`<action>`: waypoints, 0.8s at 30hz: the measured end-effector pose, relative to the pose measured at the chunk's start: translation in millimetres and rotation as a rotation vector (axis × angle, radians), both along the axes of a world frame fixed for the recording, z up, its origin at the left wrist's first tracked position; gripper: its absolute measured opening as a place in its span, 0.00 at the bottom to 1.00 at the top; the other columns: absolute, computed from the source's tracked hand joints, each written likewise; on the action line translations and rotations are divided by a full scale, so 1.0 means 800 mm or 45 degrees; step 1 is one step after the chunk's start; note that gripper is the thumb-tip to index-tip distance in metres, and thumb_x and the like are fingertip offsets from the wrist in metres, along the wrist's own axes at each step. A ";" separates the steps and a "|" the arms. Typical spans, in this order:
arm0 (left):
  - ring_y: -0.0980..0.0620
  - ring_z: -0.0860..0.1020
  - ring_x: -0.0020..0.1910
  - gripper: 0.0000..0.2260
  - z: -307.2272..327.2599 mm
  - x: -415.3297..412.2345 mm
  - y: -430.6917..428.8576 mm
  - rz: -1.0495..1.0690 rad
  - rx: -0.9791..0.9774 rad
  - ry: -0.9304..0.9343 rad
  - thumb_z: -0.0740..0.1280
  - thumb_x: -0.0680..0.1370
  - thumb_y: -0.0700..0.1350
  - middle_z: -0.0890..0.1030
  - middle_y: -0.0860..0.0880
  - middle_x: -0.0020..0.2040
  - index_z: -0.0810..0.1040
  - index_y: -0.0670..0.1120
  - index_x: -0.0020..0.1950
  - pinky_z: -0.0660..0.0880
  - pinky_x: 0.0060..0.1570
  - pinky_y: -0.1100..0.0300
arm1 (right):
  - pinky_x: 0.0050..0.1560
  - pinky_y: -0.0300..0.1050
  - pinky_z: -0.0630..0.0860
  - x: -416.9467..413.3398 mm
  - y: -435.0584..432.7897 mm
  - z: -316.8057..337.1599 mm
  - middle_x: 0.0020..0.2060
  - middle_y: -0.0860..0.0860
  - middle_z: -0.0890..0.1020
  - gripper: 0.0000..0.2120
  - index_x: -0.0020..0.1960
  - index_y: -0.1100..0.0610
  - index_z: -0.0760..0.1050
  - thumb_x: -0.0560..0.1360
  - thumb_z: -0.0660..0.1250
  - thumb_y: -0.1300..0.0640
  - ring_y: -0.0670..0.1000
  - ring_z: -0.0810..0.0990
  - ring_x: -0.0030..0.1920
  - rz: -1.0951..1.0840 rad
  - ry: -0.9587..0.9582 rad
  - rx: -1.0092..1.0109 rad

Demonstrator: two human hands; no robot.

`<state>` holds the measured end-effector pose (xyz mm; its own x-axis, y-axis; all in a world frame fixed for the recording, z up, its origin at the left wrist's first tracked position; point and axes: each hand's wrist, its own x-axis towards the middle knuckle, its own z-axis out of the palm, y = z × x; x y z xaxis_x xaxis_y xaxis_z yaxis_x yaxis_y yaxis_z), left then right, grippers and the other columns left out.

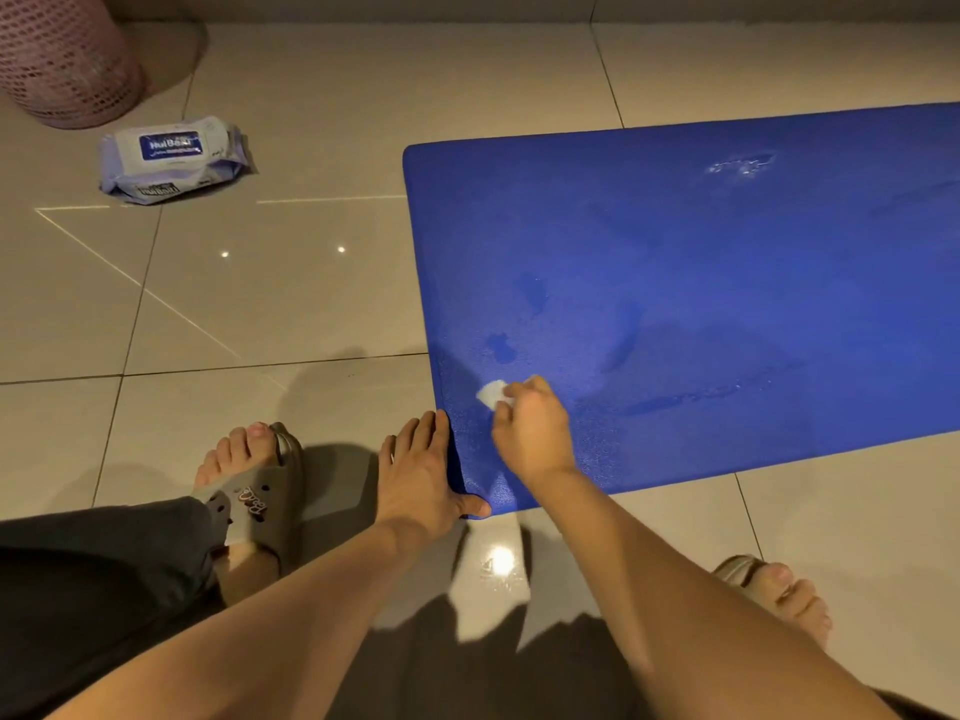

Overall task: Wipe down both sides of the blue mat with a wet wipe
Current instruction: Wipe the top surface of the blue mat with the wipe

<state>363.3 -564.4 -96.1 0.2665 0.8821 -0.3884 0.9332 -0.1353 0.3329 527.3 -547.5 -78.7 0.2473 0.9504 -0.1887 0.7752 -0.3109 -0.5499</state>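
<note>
Upper left of the frame, pink mesh basket point(62, 59), cut off by the edge. Right of it, wet-wipe pack point(174, 158) on tiled floor point(270, 304), well apart from the mat. Lower left, foot in grey slipper point(260, 511). Left hand point(421, 475) flat, fingers straight along the blue mat's point(701, 278) left edge, thumb on its near corner. Right hand point(532, 433) curled around white wet wipe point(491, 393), pressing it on the mat near that corner; wipe mostly hidden by fingers. Mat runs off frame right. Damp patches faint.

Dim warm light, glare on glossy floor point(260, 304) (edges bowed)
</note>
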 end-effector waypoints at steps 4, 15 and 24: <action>0.49 0.54 0.80 0.58 -0.003 0.000 0.001 0.029 -0.007 -0.036 0.77 0.59 0.69 0.58 0.52 0.81 0.55 0.52 0.81 0.52 0.78 0.49 | 0.49 0.51 0.77 -0.038 0.001 0.001 0.50 0.57 0.76 0.09 0.51 0.59 0.82 0.78 0.63 0.63 0.58 0.78 0.47 0.373 0.005 0.014; 0.48 0.50 0.80 0.61 -0.001 -0.003 0.001 0.023 -0.063 -0.026 0.76 0.61 0.70 0.53 0.52 0.81 0.45 0.50 0.83 0.51 0.78 0.48 | 0.44 0.52 0.73 0.113 0.008 -0.013 0.54 0.59 0.76 0.07 0.54 0.60 0.76 0.77 0.65 0.60 0.65 0.78 0.50 -0.306 -0.264 -0.089; 0.48 0.49 0.81 0.62 -0.001 0.002 0.000 0.048 -0.046 -0.003 0.76 0.61 0.70 0.53 0.51 0.82 0.46 0.50 0.83 0.51 0.78 0.49 | 0.62 0.54 0.73 -0.027 0.008 -0.007 0.68 0.57 0.74 0.19 0.60 0.54 0.79 0.73 0.61 0.65 0.59 0.73 0.63 0.332 -0.175 0.108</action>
